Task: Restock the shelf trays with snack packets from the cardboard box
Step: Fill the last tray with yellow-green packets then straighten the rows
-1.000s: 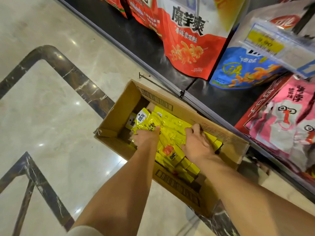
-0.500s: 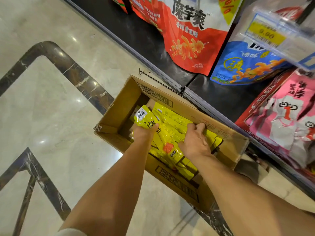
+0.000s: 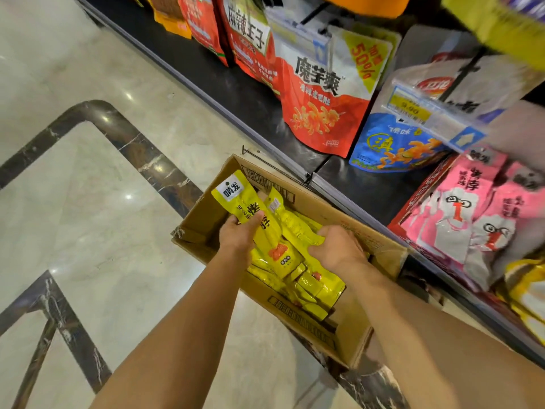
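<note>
My left hand [image 3: 240, 236] clamps a yellow packet [image 3: 250, 219] at frame centre, its top sticking up over the box [image 3: 380, 252]. My right hand [image 3: 336, 246] closes on more packets [image 3: 298, 225] inside the box, below the shelf [image 3: 365, 190] at right.

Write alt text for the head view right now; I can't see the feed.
Both hands reach into an open cardboard box of yellow snack packets on the marble floor: the left hand lifts one yellow packet, the right hand closes its grip on more. Stocked shelves stand beyond the box.
</note>
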